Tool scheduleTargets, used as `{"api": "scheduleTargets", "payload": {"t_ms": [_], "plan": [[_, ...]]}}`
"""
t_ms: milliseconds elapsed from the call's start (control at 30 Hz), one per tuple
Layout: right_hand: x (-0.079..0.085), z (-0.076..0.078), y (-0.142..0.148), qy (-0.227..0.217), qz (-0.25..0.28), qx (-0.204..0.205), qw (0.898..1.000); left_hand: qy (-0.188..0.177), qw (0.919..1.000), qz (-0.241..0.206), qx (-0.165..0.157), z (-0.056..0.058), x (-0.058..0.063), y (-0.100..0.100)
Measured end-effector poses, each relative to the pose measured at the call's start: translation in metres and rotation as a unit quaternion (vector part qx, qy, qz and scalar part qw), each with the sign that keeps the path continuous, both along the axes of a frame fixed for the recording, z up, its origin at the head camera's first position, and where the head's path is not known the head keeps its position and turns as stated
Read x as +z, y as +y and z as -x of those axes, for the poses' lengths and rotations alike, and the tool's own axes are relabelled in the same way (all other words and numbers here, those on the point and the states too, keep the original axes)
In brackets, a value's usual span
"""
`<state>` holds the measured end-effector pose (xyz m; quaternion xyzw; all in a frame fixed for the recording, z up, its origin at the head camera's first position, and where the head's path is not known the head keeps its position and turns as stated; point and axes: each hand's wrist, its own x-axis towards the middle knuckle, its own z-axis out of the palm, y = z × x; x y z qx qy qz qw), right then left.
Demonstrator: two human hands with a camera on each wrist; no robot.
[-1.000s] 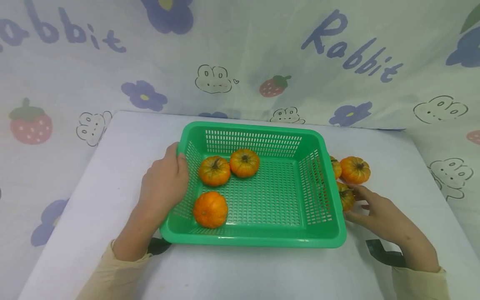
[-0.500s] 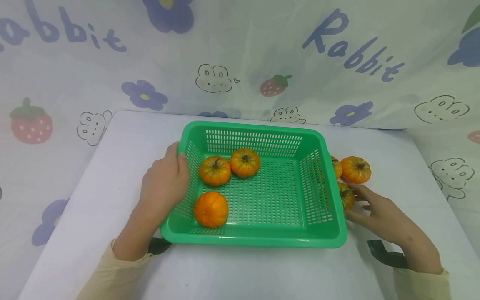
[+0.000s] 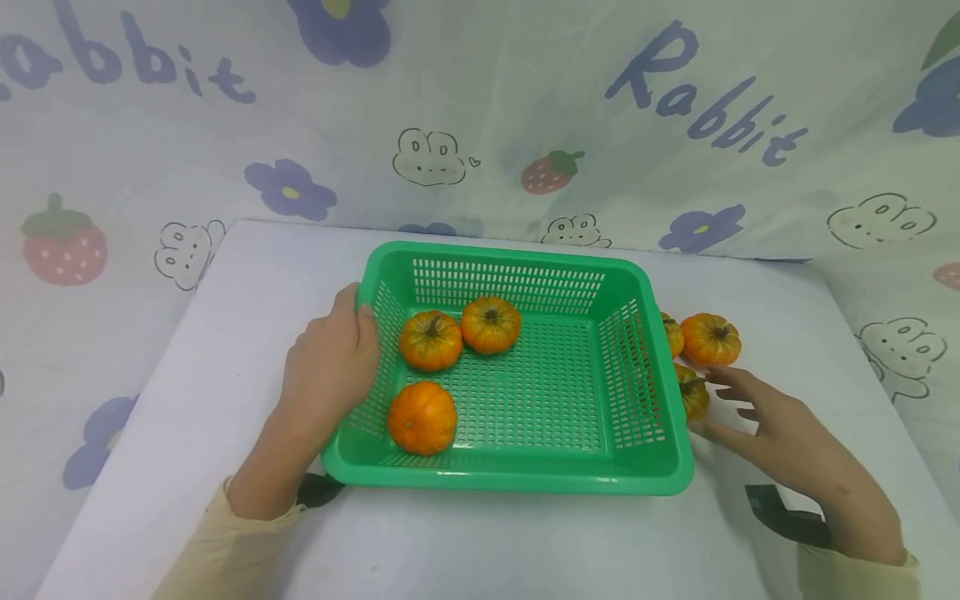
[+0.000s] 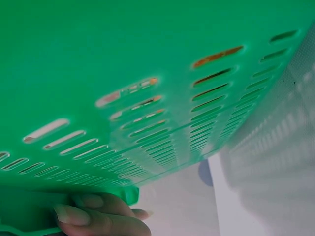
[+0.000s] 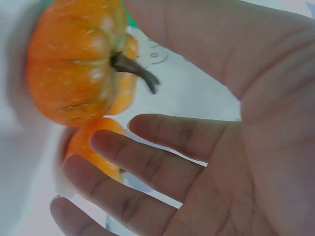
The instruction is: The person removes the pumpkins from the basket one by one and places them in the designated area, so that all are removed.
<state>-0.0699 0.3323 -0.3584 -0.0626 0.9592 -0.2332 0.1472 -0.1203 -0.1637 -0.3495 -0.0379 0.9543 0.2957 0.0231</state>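
A green plastic basket [image 3: 510, 481] with slotted walls stands mid-table in the head view, tilt uncertain. My left hand [image 3: 330, 362] grips its left rim, thumb on top; in the left wrist view the fingers [image 4: 106, 221] curl under the rim. Inside lie three small orange pumpkins: one at back left [image 3: 431, 342], one beside it [image 3: 491, 325], and one at front left [image 3: 422, 418]. My right hand [image 3: 787, 437] is spread beside a greenish-orange pumpkin [image 3: 695, 397] outside the right wall. In the right wrist view its fingers are extended and the pumpkin [image 5: 74, 61] is apart from the palm.
Two more pumpkins sit behind that one: an orange one [image 3: 711, 340] and another [image 3: 672, 336] partly hidden by the basket's right rim. A white tabletop [image 3: 480, 550] lies under everything. Behind it hangs a patterned cloth [image 3: 480, 100] with rabbits and strawberries.
My right hand has drawn slightly right and back from the nearest outside pumpkin, its fingers wider apart. The left hand, basket and pumpkins stay in place.
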Motion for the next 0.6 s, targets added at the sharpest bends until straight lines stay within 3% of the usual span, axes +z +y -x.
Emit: {"api": "scheduleTargets", "payload": {"t_ms": [300,600], "plan": [[0.021,-0.01,-0.014,0.027,-0.021,-0.015,0.999,0.001,1.0,0.001,-0.001,0.0,0.0,0.0],[0.052,-0.008,-0.037,0.09,-0.036,0.032,0.995,0.002,1.0,0.004,0.002,0.0,0.001,0.0]]}}
